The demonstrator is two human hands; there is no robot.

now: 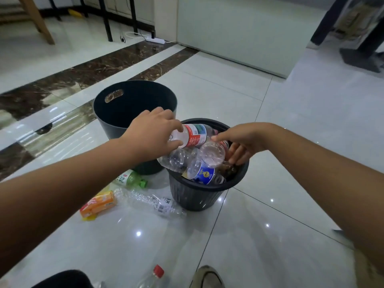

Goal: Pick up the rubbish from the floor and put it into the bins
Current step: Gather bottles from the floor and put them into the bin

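Rubbish, mostly plastic bottles, fills the ribbed bin [207, 192] at the centre of the frame. Left hand [152, 135] grips a red-labelled bottle [192, 135] lying across the pile. Right hand [242, 142] reaches in among the bottles with fingers curled, though whether it holds anything cannot be told. Behind, at upper left, stands a taller bin [135, 104]. On the floor [270, 204] at lower left lie a green bottle [133, 179], an orange carton [98, 203] and a crushed clear bottle [149, 202]; a red-capped bottle [152, 277] sits at the bottom edge.

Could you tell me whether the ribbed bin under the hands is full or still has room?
Full: clear bottles are heaped above the rim of the ribbed bin.
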